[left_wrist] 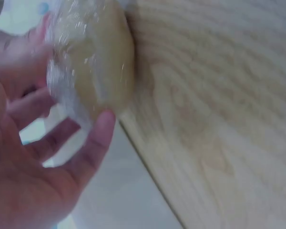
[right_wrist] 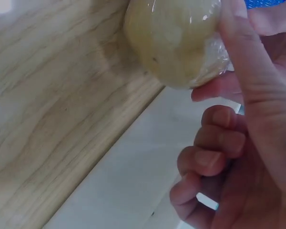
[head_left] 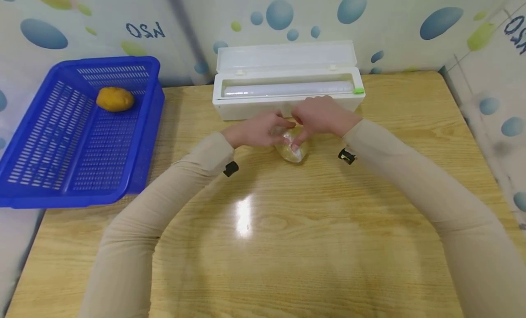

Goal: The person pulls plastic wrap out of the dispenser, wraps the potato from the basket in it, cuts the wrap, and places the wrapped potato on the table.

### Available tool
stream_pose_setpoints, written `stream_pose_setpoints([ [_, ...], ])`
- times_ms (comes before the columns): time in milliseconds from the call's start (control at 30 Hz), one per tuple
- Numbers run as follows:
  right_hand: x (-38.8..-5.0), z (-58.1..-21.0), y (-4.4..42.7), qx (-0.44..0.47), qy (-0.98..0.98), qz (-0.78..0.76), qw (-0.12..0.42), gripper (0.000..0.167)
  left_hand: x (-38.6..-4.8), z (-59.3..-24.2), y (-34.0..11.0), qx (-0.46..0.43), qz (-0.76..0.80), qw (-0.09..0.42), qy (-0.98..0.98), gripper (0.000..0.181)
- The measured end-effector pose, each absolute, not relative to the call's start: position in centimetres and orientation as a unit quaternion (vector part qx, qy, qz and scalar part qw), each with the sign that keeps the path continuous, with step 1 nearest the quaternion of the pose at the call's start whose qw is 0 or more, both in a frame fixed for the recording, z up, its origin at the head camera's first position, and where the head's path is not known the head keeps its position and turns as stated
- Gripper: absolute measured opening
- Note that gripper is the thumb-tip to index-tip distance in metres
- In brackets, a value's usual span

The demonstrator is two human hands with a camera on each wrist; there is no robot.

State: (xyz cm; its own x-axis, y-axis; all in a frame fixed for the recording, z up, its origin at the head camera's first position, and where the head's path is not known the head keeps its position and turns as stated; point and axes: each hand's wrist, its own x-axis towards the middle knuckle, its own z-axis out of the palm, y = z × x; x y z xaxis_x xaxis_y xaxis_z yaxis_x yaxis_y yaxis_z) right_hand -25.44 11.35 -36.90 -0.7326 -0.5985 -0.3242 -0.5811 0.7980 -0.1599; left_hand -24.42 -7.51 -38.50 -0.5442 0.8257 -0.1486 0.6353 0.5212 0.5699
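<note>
A pale yellow potato (head_left: 291, 152) wrapped in clear plastic film is held between both hands, just in front of the white cling film box (head_left: 263, 109). My left hand (head_left: 263, 129) grips its left side, with the thumb against the wrapped surface in the left wrist view (left_wrist: 33, 157). From the other side, my right hand (head_left: 322, 118) pinches the potato (right_wrist: 176, 43) between thumb and forefinger. Its other fingers (right_wrist: 209, 157) are curled in. Crinkled film gathers at the top of the potato, partly hidden by the hands.
Inside the open box lies a roll of film (head_left: 287, 88), and a green tab (head_left: 359, 91) sits at its right end. A blue plastic basket (head_left: 141, 140) at the left holds an unwrapped potato (head_left: 115, 99). The wooden table (head_left: 296, 245) meets patterned walls behind and at right.
</note>
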Motion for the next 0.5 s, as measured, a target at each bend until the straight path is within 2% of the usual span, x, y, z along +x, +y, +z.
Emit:
stream_pose_setpoints([
  [100, -24.7, -36.7, 11.4, -0.326, 0.928, -0.047, 0.173, 0.057, -24.3, -38.6, -7.2, 0.419, 0.225, 0.2, 0.856, 0.047],
  [267, -22.3, -36.7, 12.0, -0.408, 0.891, -0.146, 0.137, 0.022, -24.2, -38.7, -7.0, 0.403, 0.21, 0.194, 0.869, 0.048],
  [333, -21.6, -36.9, 12.1, -0.429, 0.875, -0.18, 0.132, 0.014, -24.2, -38.8, -7.2, 0.391, 0.211, 0.198, 0.874, 0.049],
  [500, -21.4, -38.4, 11.5, -0.432, 0.875, -0.187, 0.11, 0.013, -24.3, -39.2, -7.7, 0.369, 0.225, 0.222, 0.874, 0.052],
])
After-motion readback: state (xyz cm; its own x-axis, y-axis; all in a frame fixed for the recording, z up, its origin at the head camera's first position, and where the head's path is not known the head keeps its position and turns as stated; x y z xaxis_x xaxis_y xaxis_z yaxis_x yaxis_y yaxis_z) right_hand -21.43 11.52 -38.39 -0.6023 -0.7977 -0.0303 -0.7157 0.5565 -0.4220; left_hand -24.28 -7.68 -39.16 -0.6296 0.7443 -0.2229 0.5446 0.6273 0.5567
